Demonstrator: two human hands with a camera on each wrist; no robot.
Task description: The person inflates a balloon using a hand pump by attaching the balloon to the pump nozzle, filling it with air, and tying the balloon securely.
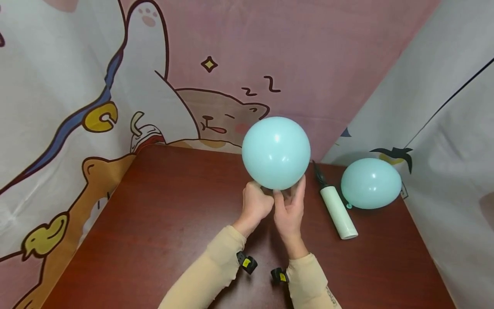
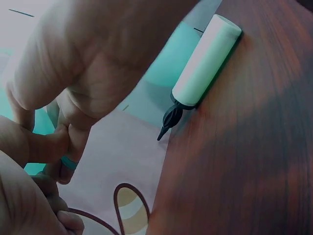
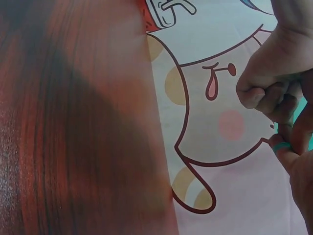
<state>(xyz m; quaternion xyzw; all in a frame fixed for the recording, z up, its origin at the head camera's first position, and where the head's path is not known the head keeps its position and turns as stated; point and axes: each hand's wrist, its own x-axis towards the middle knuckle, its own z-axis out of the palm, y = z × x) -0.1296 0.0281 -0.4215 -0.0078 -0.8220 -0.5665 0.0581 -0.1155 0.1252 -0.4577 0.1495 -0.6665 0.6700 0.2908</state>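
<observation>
An inflated pale turquoise balloon (image 1: pixel 276 152) stands up above my two hands over the far part of the table. My left hand (image 1: pixel 256 201) has curled fingers at the balloon's underside and grips its neck. Close beside it, my right hand (image 1: pixel 290 212) has thumb and fingers raised against the balloon's base. Both wrist views show a narrow teal band (image 2: pixel 69 163) of the balloon's neck stretched around a right-hand finger, with fingers pinching there. Much of the neck is hidden by the hands.
A white hand pump (image 1: pixel 338 212) with a black nozzle lies right of the hands. Beyond it rests a second turquoise balloon (image 1: pixel 371 183), its knotted end toward the pump. The brown table (image 1: pixel 154 231) meets printed cloth (image 1: pixel 328 51) at the back and sides.
</observation>
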